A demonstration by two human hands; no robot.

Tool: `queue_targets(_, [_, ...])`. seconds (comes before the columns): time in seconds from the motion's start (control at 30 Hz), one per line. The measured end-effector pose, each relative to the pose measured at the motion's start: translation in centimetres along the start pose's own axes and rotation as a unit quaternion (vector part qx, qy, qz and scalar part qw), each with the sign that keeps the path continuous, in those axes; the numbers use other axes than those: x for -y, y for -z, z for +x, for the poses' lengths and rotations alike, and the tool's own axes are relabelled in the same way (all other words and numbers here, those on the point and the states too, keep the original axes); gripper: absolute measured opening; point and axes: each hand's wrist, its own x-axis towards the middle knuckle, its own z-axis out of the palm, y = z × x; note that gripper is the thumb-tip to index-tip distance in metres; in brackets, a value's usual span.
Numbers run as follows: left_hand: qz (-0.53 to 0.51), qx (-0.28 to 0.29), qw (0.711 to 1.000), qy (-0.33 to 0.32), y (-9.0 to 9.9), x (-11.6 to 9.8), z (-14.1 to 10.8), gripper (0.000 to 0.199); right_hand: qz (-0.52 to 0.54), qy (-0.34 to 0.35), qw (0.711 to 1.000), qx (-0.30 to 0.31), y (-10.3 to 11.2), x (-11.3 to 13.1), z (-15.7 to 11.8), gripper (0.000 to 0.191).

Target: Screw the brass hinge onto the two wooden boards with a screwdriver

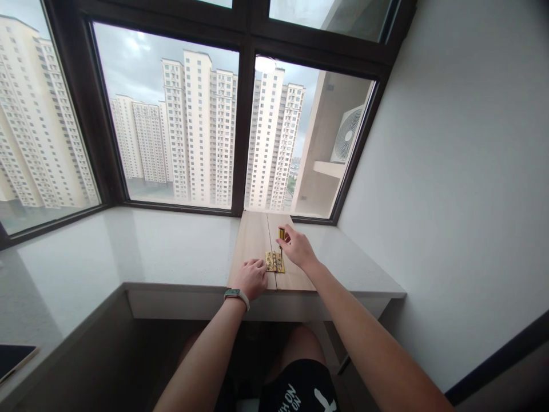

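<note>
Right hand (295, 245): fingers clamped on the screwdriver (281, 234), long axis near upright, tip at the right leaf of the hinge (274, 262). The hinge lies below the right fingers, its barrel along the seam of the wooden boards (251, 237). Left hand (251, 277): nearer, flat on the boards beside the hinge (palm hidden), gripping nothing visible. The countertop (189, 243) gives room either side; its front edge is near
</note>
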Motion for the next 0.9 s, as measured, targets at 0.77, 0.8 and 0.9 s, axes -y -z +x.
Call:
queue_targets(0.77, [-0.002, -0.026, 0.999, -0.03, -0.4, -0.3, -0.3, 0.029, -0.134, 0.021, 0.954, 0.269, 4.5, -0.4, 3.5, 0.028])
queue_targets(0.8, [-0.004, -0.026, 0.999, -0.03, -0.4, -0.3, -0.3, 0.029, -0.135, 0.019, 0.953, 0.272, 4.6, -0.4, 3.6, 0.028])
queue_targets(0.9, [-0.013, -0.022, 0.999, -0.029, -0.1, -0.3, -0.2, 0.028, -0.147, 0.02, 0.952, 0.27, 4.7, -0.5, 3.9, 0.027])
